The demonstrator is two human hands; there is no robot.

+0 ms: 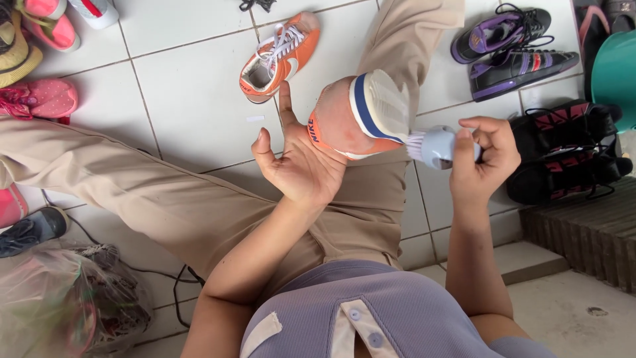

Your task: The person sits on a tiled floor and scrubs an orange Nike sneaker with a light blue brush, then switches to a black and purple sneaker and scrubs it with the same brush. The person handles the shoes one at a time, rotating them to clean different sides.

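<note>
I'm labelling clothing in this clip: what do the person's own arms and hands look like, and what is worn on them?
Both arms are bare to above the elbow, with no sleeves in view. The left hand and right hand wear no gloves; no rings or watch show. Fingernails look short and unpainted.

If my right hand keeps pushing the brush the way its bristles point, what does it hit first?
The right hand aims the brush leftward; its bristles already look to be touching the orange shoe's sole edge, so that comes first, though depth is unclear.
</note>
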